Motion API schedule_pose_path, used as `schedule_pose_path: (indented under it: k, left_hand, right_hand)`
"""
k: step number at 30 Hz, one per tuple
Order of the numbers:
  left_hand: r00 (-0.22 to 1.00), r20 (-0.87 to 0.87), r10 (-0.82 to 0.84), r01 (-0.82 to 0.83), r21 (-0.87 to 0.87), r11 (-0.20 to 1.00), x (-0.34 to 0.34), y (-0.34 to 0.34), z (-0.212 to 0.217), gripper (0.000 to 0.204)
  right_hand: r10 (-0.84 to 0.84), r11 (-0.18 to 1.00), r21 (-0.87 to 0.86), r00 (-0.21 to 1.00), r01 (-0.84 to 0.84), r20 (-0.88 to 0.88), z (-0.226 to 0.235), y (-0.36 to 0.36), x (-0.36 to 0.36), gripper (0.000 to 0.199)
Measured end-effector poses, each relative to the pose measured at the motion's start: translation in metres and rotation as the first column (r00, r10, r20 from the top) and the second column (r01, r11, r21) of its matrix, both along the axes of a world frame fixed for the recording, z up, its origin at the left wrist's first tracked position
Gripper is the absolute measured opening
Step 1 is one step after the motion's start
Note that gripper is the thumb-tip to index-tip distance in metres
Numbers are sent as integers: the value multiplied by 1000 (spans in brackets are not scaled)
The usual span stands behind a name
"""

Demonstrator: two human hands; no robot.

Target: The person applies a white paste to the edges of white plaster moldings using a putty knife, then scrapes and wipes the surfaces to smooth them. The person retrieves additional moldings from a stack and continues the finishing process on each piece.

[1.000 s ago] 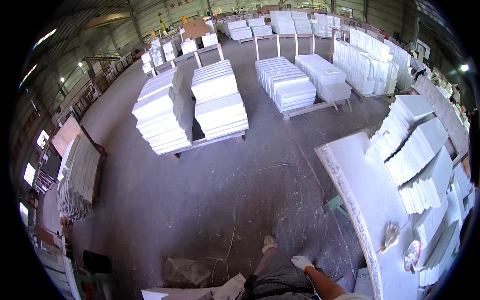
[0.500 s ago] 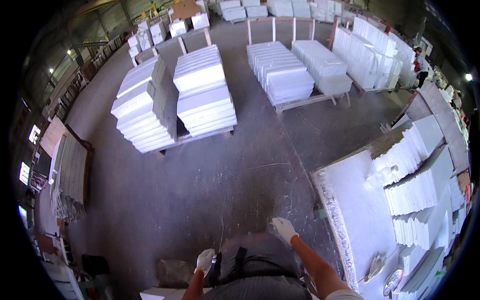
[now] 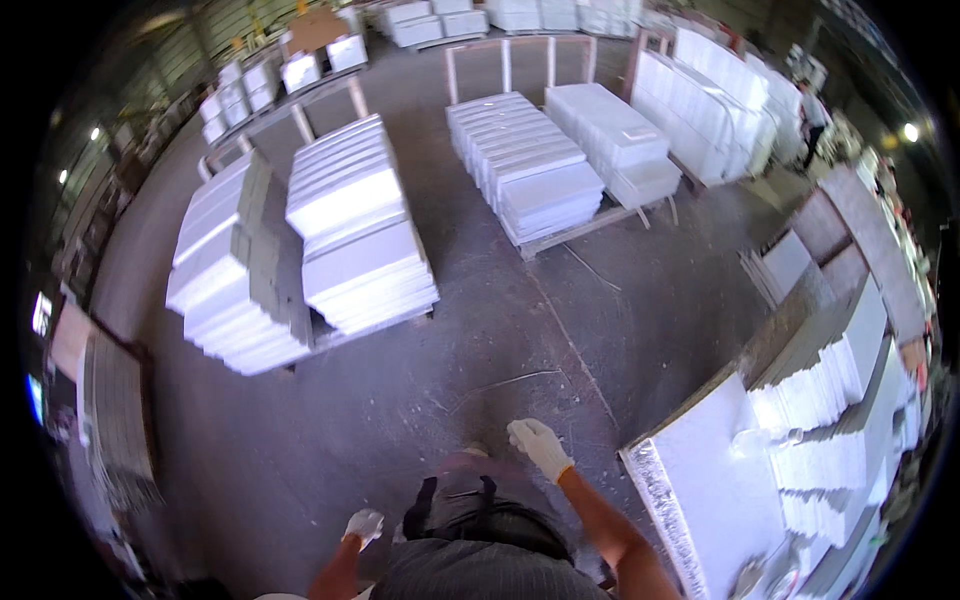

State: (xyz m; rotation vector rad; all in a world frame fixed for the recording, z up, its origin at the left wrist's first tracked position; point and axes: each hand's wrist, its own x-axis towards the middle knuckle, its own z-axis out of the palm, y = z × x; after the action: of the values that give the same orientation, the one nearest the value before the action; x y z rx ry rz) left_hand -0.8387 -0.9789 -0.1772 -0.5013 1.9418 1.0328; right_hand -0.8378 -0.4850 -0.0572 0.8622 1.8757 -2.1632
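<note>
Both my hands wear white work gloves and hang apart beside my body, low in the picture. My left hand (image 3: 366,526) is at the left of my dark waist strap, its fingers curled in; I see nothing held in it. Out ahead of my right hip is my right hand (image 3: 538,445), fingers bent and closed, also without a visible object. Nearest to it on the right is a stone-topped table (image 3: 700,465) with a rough front edge. On that table lie a clear plastic bottle (image 3: 768,441) and a crumpled glove (image 3: 748,577).
Pale slabs stand in stacks on pallets ahead, at left (image 3: 365,270), farther left (image 3: 245,285) and centre (image 3: 545,180). More slabs (image 3: 815,390) lean along the right table. Dark slabs (image 3: 115,410) stand far left. A person (image 3: 811,122) is at the back right.
My view has shifted: the pallet stacks now sit lower and farther left. My left hand has swung outward to the left and lower; my right hand shows slightly farther left and higher.
</note>
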Motion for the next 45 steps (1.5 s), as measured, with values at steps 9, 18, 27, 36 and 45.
schedule_pose_path:
  k: [9,18,27,36,45]
  left_hand:
    - [890,-368,-270,337,130,932,-329,305,87,30]
    - [549,-626,-554,767,114,632,-371,572,42,41]
    - [73,-370,-926,846,-470,254,-489,541,-54,42]
    - [511,-131,-849,819,-225,528,-572,734,-62,49]
    - [560,-322,-763,759,-171,629,-764,1082,-3,35]
  right_hand:
    - [-567,772,-254,812,583,141,-5,97,-50,26]
    - [-709,477,-374,599,796,372,-130,258,-65,26]
    - [-688,616,-346,698,708,202,-69,512,-197,21]
    - [-584,728,-386,808,566,84,19,675,-384,33]
    - [-710,629,-195,658,752,248,-18,891,-388,25]
